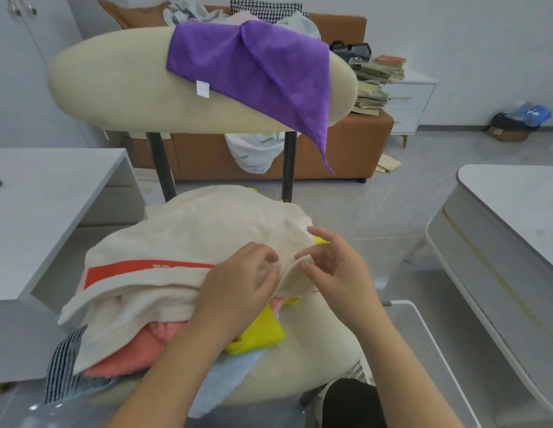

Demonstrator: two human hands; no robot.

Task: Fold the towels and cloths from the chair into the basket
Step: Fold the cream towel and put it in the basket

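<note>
Both hands work close together on one cream towel [192, 236] topping the pile on the chair seat [315, 350]. Left hand [238, 285] grips its folded edge; right hand [340, 270] meets that edge with its fingertips, grip unclear. Beneath lie four more: pink cloth [130, 350], yellow cloth [259, 332], pale blue cloth [226, 375], striped cloth [65, 366]. One purple cloth [253, 72] drapes the chair back [114, 88]. One white basket [423, 335] stands just beside the seat's right edge, with bare floor [377, 196] beyond.

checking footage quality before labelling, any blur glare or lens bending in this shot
Head view: light is soft and even, only faint shadows under the cream towel; wide-angle bending bows the chair backrest and the table edge at frame right; left hand and right hand look fairly sharp; a pale glare patch sits bottom-left.
</note>
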